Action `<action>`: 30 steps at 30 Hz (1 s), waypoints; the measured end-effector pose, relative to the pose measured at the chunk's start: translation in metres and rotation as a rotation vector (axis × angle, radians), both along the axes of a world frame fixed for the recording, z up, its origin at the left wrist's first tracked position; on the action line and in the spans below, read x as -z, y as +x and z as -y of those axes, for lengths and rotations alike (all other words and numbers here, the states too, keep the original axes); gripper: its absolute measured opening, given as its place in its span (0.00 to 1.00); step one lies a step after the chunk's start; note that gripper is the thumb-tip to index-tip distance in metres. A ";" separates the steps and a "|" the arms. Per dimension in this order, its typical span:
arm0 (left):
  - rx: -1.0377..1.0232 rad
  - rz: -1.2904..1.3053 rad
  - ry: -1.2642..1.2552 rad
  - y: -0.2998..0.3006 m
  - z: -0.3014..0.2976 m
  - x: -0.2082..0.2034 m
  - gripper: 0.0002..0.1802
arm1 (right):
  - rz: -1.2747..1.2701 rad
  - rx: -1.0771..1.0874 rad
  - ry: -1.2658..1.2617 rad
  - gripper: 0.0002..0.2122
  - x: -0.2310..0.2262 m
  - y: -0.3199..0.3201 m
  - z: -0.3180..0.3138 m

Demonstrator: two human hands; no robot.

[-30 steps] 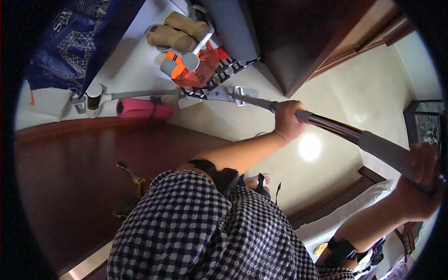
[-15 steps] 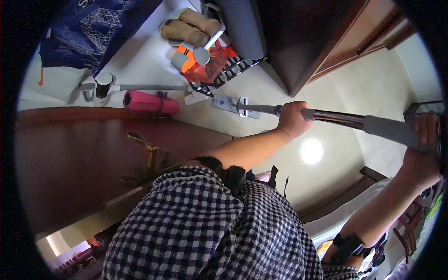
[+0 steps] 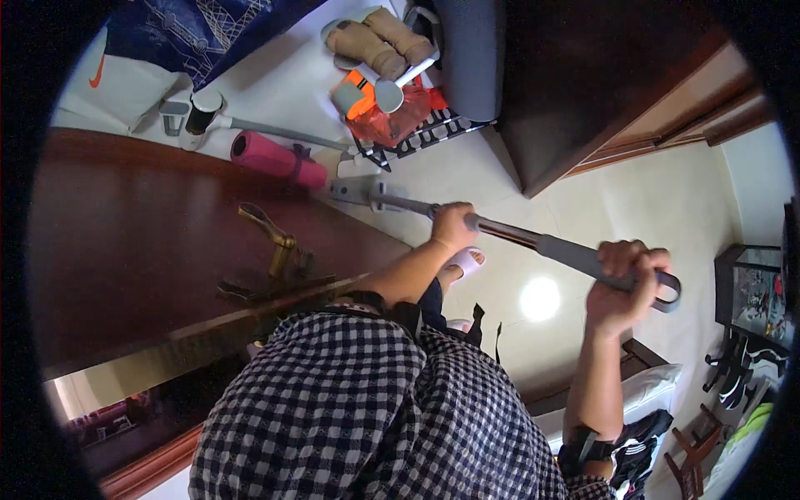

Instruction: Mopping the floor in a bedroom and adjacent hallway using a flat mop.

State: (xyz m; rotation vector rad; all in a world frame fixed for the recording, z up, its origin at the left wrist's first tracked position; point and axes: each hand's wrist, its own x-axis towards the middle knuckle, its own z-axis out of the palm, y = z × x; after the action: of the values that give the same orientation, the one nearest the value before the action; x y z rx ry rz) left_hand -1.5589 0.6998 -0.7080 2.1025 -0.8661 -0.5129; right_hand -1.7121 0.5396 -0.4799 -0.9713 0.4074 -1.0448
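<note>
A flat mop (image 3: 508, 233) with a grey and metal pole lies slantwise across my view. My left hand (image 3: 454, 227) is wrapped round the middle of the pole. My right hand (image 3: 621, 283) grips the grey sleeve near its top end, where a loop sticks out past my fingers. The flat mop head (image 3: 354, 191) rests on the pale floor, close to the end of a pink rolled mat (image 3: 279, 158) and the edge of the dark door. It looks slightly blurred.
A dark red door with a brass handle (image 3: 283, 250) stands at the left. Behind the mat lies a stick vacuum cleaner (image 3: 200, 121). A patterned rack (image 3: 417, 142) holds red and orange things and brown boots (image 3: 367, 46). A dark cabinet (image 3: 575, 83) rises at the far right.
Both my hands have moved left with the mop, and its head has slid left toward the door and the pink mat. My view has shifted; my slippered foot now shows.
</note>
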 end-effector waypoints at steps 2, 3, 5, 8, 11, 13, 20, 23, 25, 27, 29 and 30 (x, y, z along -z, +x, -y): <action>-0.040 0.001 0.007 0.014 -0.006 0.006 0.06 | -0.020 -0.038 -0.014 0.05 0.011 0.015 -0.005; -0.101 0.038 0.007 0.021 -0.008 0.006 0.05 | -0.041 -0.080 0.019 0.06 0.010 0.026 -0.005; -0.222 0.126 -0.026 0.038 -0.011 0.011 0.04 | 0.008 -0.165 0.001 0.05 0.009 0.049 -0.004; -0.354 0.125 -0.053 0.043 -0.011 0.008 0.06 | 0.119 -0.347 -0.056 0.05 0.009 0.068 0.004; -0.459 0.200 -0.114 0.039 -0.016 0.015 0.07 | 0.057 -0.470 -0.079 0.05 -0.014 0.078 -0.003; -0.554 0.224 -0.201 0.030 -0.014 0.014 0.09 | 0.067 -0.606 -0.157 0.06 -0.024 0.076 -0.001; -0.498 0.164 -0.393 -0.024 0.050 -0.039 0.09 | 0.107 -0.958 -0.507 0.07 -0.084 0.045 0.062; -0.387 0.103 -0.453 -0.056 0.052 -0.054 0.12 | 0.121 -1.051 -0.647 0.11 -0.116 0.033 0.056; -0.338 0.099 -0.455 -0.073 0.045 -0.064 0.14 | 0.109 -1.144 -0.669 0.11 -0.131 0.031 0.057; -0.306 0.099 -0.492 -0.086 0.056 -0.062 0.15 | 0.162 -1.288 -0.647 0.10 -0.128 0.027 0.073; -0.259 0.079 -0.506 -0.093 0.082 -0.056 0.18 | 0.209 -1.434 -0.644 0.09 -0.121 0.025 0.098; -0.249 0.070 -0.503 -0.099 0.083 -0.053 0.18 | 0.228 -1.489 -0.619 0.09 -0.118 0.024 0.099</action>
State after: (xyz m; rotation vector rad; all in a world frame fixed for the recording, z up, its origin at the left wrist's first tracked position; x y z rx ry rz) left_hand -1.6578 0.6168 -0.6545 1.7340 -0.6729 -0.0748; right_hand -1.6885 0.4408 -0.3624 -1.2875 -0.8256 0.1485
